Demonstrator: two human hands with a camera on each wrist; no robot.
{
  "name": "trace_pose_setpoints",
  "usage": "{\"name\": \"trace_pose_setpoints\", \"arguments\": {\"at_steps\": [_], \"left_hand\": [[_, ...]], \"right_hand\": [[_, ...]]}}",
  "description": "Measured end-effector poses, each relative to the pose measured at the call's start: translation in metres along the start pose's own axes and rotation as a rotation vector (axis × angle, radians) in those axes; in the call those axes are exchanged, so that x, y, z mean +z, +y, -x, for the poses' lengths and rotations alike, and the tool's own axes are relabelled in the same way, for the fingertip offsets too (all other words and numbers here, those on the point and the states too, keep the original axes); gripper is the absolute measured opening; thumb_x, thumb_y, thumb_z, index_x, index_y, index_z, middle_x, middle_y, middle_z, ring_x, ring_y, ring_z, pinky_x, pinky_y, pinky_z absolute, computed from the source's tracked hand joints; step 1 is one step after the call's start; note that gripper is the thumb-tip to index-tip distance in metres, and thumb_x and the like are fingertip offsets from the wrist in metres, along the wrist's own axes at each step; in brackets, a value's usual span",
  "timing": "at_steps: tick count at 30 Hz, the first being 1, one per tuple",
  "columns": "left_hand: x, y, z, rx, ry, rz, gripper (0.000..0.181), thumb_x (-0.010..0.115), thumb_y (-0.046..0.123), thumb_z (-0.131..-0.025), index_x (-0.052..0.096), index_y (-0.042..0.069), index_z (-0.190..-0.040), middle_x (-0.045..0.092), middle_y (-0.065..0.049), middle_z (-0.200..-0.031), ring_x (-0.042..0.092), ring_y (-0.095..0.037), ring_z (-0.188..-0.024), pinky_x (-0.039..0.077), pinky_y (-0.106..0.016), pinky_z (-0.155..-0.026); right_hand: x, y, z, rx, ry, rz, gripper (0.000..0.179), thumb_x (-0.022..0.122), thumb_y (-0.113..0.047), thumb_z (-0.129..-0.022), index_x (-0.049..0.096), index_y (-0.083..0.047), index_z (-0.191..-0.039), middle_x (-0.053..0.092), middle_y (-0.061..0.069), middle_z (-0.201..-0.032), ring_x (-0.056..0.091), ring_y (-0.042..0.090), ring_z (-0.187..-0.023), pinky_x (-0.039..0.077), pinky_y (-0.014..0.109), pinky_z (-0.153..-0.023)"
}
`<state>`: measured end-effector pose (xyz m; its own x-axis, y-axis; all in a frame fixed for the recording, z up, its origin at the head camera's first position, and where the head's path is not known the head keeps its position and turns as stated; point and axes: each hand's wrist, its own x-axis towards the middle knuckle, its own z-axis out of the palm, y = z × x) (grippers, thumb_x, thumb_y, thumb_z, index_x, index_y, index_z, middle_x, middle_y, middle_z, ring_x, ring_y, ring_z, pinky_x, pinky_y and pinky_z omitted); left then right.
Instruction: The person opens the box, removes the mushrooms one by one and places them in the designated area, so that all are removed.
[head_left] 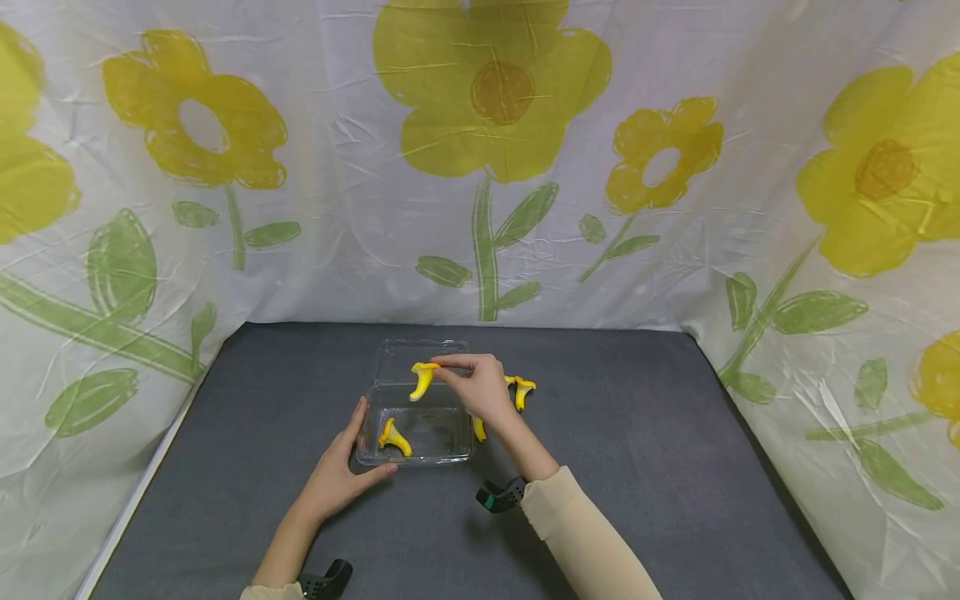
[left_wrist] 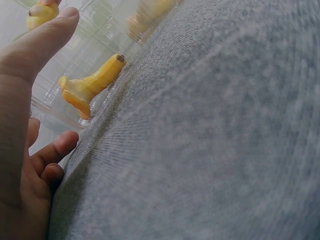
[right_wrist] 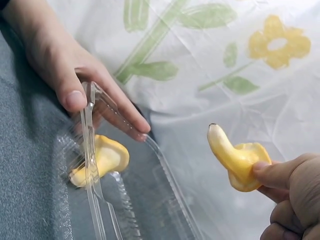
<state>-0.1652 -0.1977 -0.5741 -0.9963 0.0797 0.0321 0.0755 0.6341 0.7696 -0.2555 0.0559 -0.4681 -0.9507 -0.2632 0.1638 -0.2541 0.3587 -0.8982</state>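
My right hand pinches a yellow chanterelle mushroom by its cap between thumb and fingertips. It is held above a clear plastic clamshell box, whose lid lies folded back on the far side. Inside the box, toward its left, lies another chanterelle. My left hand touches the box's near left corner, fingers fairly straight along the left side and thumb by the front rim. In the right wrist view, the held mushroom points its stem up and left.
To the right of the box, more chanterelles lie on the dark grey cloth, one close to the box's right side and partly behind my right hand. A white curtain printed with yellow flowers surrounds the table.
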Motion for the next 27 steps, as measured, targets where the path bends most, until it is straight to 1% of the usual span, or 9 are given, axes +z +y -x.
{"name": "trace_pose_setpoints", "arguments": {"at_steps": [4,9,14,16,19,20,24,25,27], "left_hand": [[0.001,0.000,0.000,0.009,0.006,0.004,0.123,0.089,0.049,-0.084,0.010,0.020,-0.173,0.053,-0.008,-0.108,0.051,-0.031,-0.110,0.042,-0.055,-0.094],[0.001,0.000,0.000,0.017,0.010,0.008,0.122,0.089,0.049,-0.084,0.011,0.020,-0.173,0.051,-0.006,-0.105,0.050,-0.030,-0.110,0.042,-0.054,-0.093],[0.000,0.001,0.000,0.018,0.012,0.010,0.122,0.090,0.048,-0.084,0.011,0.019,-0.173,0.051,-0.006,-0.105,0.050,-0.031,-0.110,0.042,-0.054,-0.093],[0.000,0.001,0.000,0.019,0.012,0.011,0.122,0.090,0.048,-0.084,0.011,0.018,-0.173,0.051,-0.006,-0.104,0.050,-0.030,-0.109,0.041,-0.053,-0.092],[0.000,0.002,0.001,0.027,0.013,0.009,0.122,0.090,0.047,-0.084,0.011,0.017,-0.173,0.050,-0.005,-0.102,0.050,-0.028,-0.105,0.040,-0.050,-0.089],[0.000,0.002,0.001,0.028,0.011,0.009,0.122,0.090,0.047,-0.084,0.011,0.017,-0.173,0.049,-0.004,-0.101,0.049,-0.027,-0.104,0.040,-0.049,-0.088],[-0.001,0.003,0.002,0.029,0.006,0.002,0.122,0.089,0.047,-0.085,0.009,0.018,-0.173,0.048,-0.004,-0.100,0.049,-0.024,-0.101,0.039,-0.047,-0.085],[-0.002,0.003,0.002,0.028,0.005,0.002,0.122,0.089,0.047,-0.086,0.009,0.018,-0.173,0.048,-0.004,-0.100,0.048,-0.024,-0.101,0.038,-0.047,-0.085],[-0.002,0.003,0.002,0.027,0.006,-0.001,0.122,0.089,0.047,-0.086,0.008,0.018,-0.173,0.047,-0.004,-0.100,0.048,-0.023,-0.100,0.038,-0.046,-0.084]], "right_hand": [[-0.003,0.002,0.000,-0.017,0.020,0.011,0.022,0.078,-0.021,-0.099,0.083,-0.011,-0.118,0.081,0.008,-0.111,0.029,0.006,-0.035,0.029,0.023,-0.041],[-0.008,0.000,0.001,-0.006,0.054,0.018,0.022,0.079,-0.019,-0.098,0.084,-0.010,-0.117,0.080,0.010,-0.114,0.032,0.008,-0.036,0.031,0.023,-0.042],[-0.012,0.000,0.001,0.007,0.075,0.009,0.021,0.079,-0.018,-0.098,0.084,-0.012,-0.117,0.079,0.009,-0.117,0.049,0.006,-0.042,0.035,0.022,-0.045],[-0.013,0.001,0.000,0.007,0.076,0.004,0.020,0.079,-0.019,-0.098,0.084,-0.013,-0.117,0.079,0.009,-0.117,0.051,0.006,-0.043,0.035,0.023,-0.046],[-0.015,0.003,0.000,0.007,0.081,0.004,0.020,0.080,-0.019,-0.097,0.084,-0.015,-0.116,0.079,0.008,-0.117,0.050,0.008,-0.042,0.034,0.024,-0.045],[-0.015,0.004,0.000,0.008,0.084,0.002,0.020,0.080,-0.019,-0.097,0.084,-0.015,-0.116,0.080,0.008,-0.117,0.047,0.009,-0.041,0.034,0.024,-0.045],[-0.019,0.005,0.001,0.018,0.098,0.004,0.019,0.080,-0.018,-0.097,0.085,-0.016,-0.115,0.079,0.008,-0.117,0.042,0.011,-0.040,0.033,0.023,-0.044],[-0.020,0.006,0.001,0.016,0.102,0.006,0.019,0.080,-0.018,-0.097,0.085,-0.014,-0.116,0.079,0.009,-0.117,0.038,0.012,-0.040,0.033,0.023,-0.044],[-0.023,0.006,0.002,0.017,0.111,0.006,0.020,0.080,-0.017,-0.097,0.084,-0.012,-0.116,0.079,0.010,-0.117,0.040,0.011,-0.041,0.033,0.022,-0.045]]}}
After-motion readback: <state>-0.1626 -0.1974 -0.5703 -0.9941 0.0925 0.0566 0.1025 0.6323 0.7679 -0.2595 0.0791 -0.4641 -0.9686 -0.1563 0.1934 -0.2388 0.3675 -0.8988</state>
